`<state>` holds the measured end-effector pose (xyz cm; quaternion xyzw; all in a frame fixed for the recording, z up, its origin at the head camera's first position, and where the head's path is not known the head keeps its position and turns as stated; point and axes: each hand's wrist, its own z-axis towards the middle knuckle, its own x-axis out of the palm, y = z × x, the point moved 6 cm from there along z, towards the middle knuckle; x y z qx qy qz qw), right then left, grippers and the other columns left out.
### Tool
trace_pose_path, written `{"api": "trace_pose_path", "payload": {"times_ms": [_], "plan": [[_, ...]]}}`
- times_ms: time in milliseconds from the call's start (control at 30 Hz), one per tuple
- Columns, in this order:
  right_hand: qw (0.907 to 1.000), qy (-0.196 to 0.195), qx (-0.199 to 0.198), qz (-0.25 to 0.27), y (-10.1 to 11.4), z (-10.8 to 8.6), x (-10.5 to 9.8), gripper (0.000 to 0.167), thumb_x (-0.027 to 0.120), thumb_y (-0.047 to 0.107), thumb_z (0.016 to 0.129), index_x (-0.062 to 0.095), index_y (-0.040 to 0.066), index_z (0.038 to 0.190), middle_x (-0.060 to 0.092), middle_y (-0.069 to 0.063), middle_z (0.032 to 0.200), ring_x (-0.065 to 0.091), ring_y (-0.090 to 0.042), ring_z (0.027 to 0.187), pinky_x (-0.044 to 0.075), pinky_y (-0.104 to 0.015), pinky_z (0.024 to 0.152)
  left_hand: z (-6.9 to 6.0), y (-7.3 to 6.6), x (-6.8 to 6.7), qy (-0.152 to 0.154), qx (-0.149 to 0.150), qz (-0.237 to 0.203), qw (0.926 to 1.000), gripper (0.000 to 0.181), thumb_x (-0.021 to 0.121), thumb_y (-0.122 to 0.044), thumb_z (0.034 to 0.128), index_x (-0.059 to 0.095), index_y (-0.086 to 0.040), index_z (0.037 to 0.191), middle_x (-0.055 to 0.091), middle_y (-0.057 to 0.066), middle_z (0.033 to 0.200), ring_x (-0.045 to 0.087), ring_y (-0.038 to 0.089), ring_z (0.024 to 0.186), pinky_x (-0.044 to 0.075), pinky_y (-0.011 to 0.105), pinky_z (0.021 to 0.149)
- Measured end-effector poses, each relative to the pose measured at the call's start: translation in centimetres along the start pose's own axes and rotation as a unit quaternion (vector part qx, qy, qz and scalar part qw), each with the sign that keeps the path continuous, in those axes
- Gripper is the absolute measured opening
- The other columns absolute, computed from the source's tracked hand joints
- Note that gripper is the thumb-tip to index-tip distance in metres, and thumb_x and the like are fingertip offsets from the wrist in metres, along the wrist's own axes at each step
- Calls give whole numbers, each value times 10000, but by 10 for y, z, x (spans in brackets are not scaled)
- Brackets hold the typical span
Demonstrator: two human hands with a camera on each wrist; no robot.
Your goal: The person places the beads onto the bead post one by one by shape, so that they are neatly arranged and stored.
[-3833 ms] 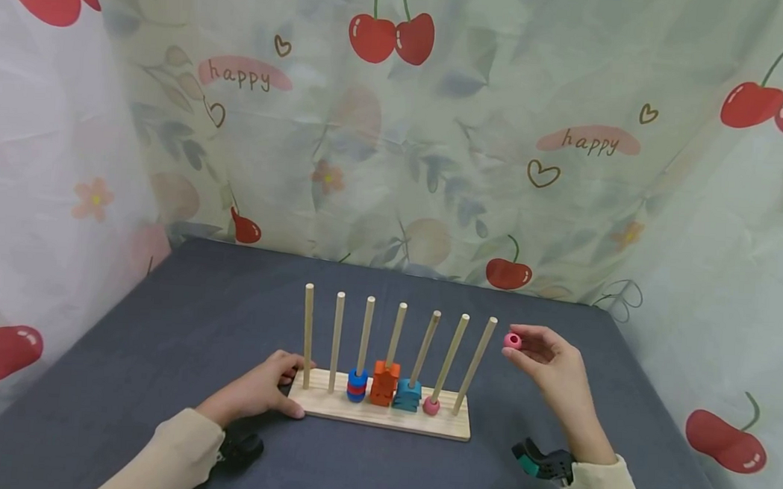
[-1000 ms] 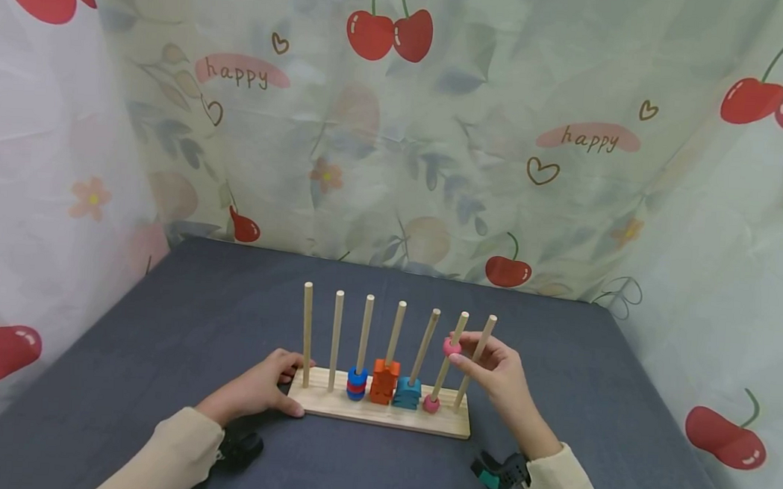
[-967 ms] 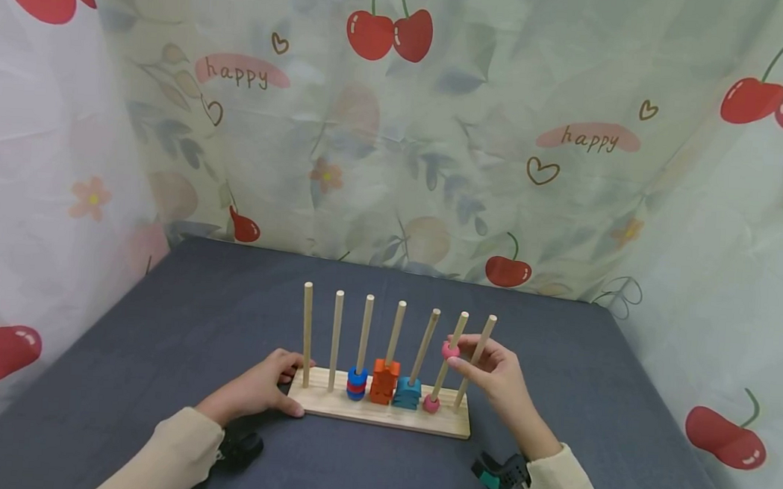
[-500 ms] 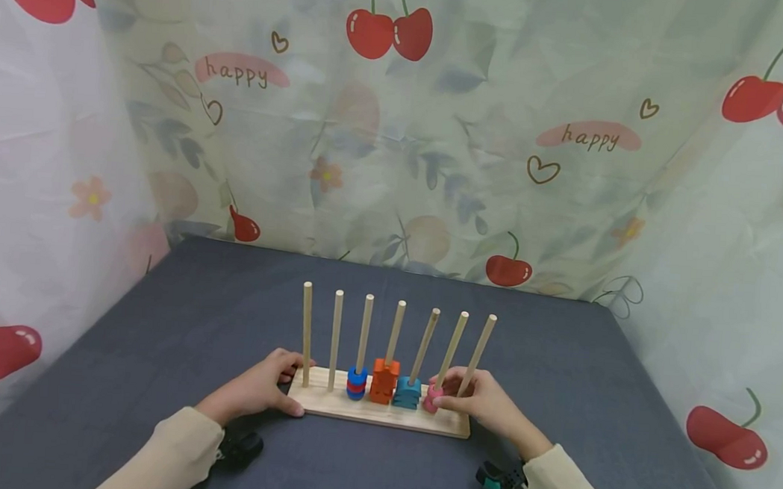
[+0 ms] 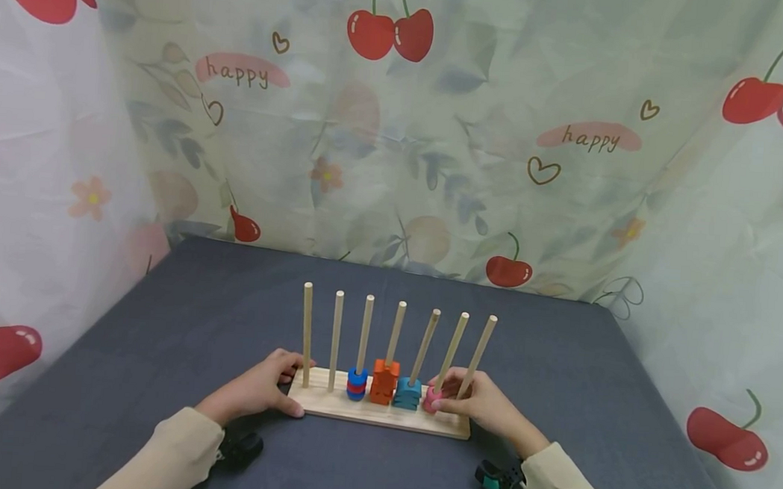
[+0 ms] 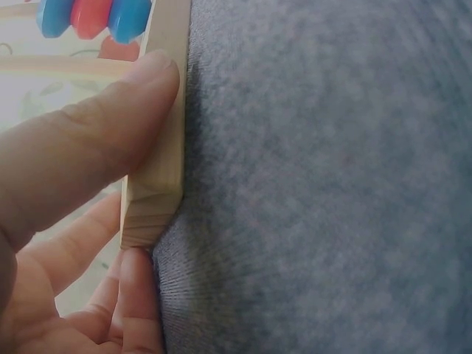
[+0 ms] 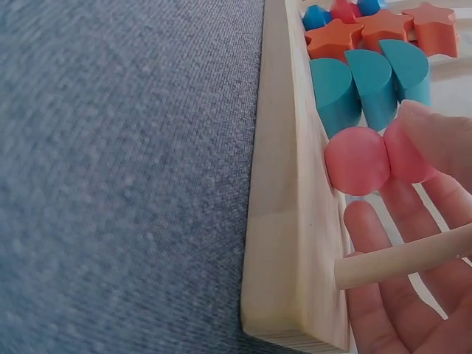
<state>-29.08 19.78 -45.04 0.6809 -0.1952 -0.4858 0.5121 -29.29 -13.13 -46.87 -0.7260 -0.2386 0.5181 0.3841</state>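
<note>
A wooden peg board (image 5: 381,419) with several upright pegs stands on the dark table. Its left end is gripped by my left hand (image 5: 258,387), thumb on the front edge in the left wrist view. My right hand (image 5: 489,406) pinches the upper pink bead (image 7: 410,153) on the second peg from the right. Below it, touching, sits another pink bead (image 7: 357,161) against the board. Neighbouring pegs carry teal half-round blocks (image 5: 407,395), orange star blocks (image 5: 385,382) and a stack of blue and red beads (image 5: 356,384).
The rightmost peg (image 5: 477,354) rises between my right fingers and palm. Two bare pegs, one the leftmost peg (image 5: 307,329), stand near my left hand. A cherry-print curtain (image 5: 399,125) hangs behind and beside the dark tablecloth (image 5: 240,295).
My right hand has brought the pink bead from the right onto the second peg from the right and slid it down onto the lower bead. The left hand stays put.
</note>
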Motion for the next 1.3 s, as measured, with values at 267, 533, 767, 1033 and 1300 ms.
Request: {"api": "trace_pose_path", "payload": {"times_ms": [267, 533, 767, 1033, 1300], "plan": [[9999, -102, -41, -90, -2, -1, -2, 247, 757, 162, 840, 666, 22, 1022, 685, -159, 1095, 651, -134, 901, 532, -229, 767, 0, -2, 0, 114, 26, 49, 9999, 729, 898, -162, 653, 569, -100, 1301, 451, 118, 1152, 489, 296, 1112, 395, 530, 1001], [9996, -127, -148, 222, 2, -5, -2, 452, 740, 147, 857, 570, -30, 1236, 622, -228, 1210, 642, -216, 1028, 524, -298, 871, -4, -4, -3, 459, 51, -118, 9989, 745, 872, -241, 705, 519, -82, 1341, 415, 126, 1225, 471, 314, 1197, 374, 527, 1047], [9960, -845, 110, -277, 15, -17, -15, 706, 777, 228, 826, 426, 68, 1416, 515, -194, 1383, 532, -393, 1222, 403, -602, 995, -15, -15, -20, 351, -54, 4, 9994, 745, 748, -392, 837, 410, -59, 1412, 397, 181, 1348, 462, 356, 1232, 440, 511, 986], [9758, -1770, -575, -1150, 44, -37, -40, 684, 692, 224, 903, 327, 168, 1479, 448, -122, 1459, 441, -383, 1318, 340, -634, 1031, -35, -46, -55, -716, 304, 1087, 9910, 792, 573, -535, 919, 299, -49, 1482, 356, 239, 1416, 406, 422, 1288, 409, 578, 982], [9238, -2500, -668, -2822, 52, -52, -55, 643, 570, 321, 973, 283, 144, 1521, 398, -153, 1484, 373, -383, 1354, 317, -641, 1035, -46, -67, -67, -1838, 685, 2594, 9456, 680, 499, -435, 992, 307, -6, 1484, 302, 281, 1472, 295, 464, 1350, 307, 641, 1045]]}}
